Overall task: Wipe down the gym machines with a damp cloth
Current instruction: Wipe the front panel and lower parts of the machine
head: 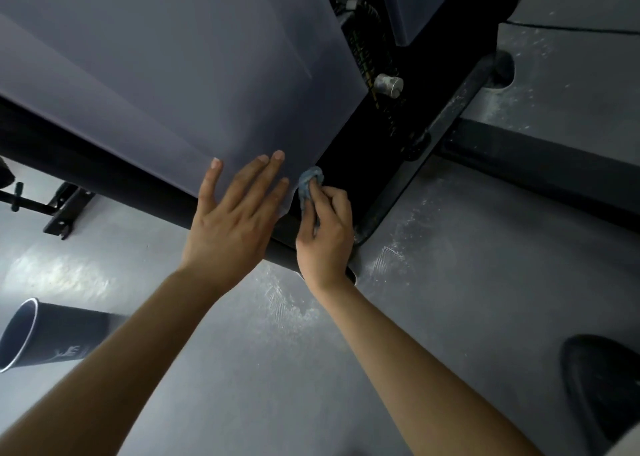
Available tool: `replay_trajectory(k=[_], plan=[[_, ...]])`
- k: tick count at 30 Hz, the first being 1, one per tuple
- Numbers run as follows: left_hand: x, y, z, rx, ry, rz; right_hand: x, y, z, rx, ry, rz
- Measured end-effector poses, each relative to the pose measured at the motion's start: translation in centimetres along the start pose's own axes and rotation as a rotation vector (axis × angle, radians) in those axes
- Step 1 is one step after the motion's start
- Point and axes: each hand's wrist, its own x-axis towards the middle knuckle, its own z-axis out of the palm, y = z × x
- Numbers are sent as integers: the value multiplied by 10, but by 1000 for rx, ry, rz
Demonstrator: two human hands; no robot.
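The left hand (235, 213) lies flat on the grey panel (166, 74), fingers straight and spread. Just beside its little finger, the right hand (325, 234) pinches a blue cloth (310, 182), bunched at its fingertips against the panel's dark edge.

Left hand (231, 213) lies flat, fingers spread, on the machine's grey panel (166, 74) near its lower corner. Right hand (325, 234) pinches a bunched blue cloth (309, 182) vs the panel edge, just beside the black frame (408, 164). Weight pin (388, 85) sticks out above. Dark cup (45, 334) on grey floor (450, 299), lower left; black shoe (599, 386) lower right
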Motion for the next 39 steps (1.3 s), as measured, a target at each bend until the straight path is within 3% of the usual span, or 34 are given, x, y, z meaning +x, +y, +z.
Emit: replay_trajectory(k=[2, 8, 12, 18, 22, 27, 32, 36, 39], plan=[[1, 2, -1, -15, -1, -3, -6, 18, -2, -44, 19, 21], [-2, 0, -5, -39, -42, 21, -29, 70, -12, -236, -41, 343], [-7, 4, -6, -39, -47, 18, -21, 56, -12, -260, -70, 493], [-10, 8, 0, -21, -53, 10, -27, -29, 4, -1, -45, 168], [-9, 12, 2, -38, -53, -16, -33, -2, -4, -45, -60, 34], [-9, 14, 5, -36, -50, -22, -57, 63, -24, -237, -106, 244], [-7, 16, 4, -51, -54, -19, -47, 47, -18, -276, -95, 499], [-12, 19, 8, -32, -67, 8, -44, -10, 0, -54, 2, 365], [-16, 23, 13, -27, -72, 15, -47, -12, 2, 1, -2, 236]])
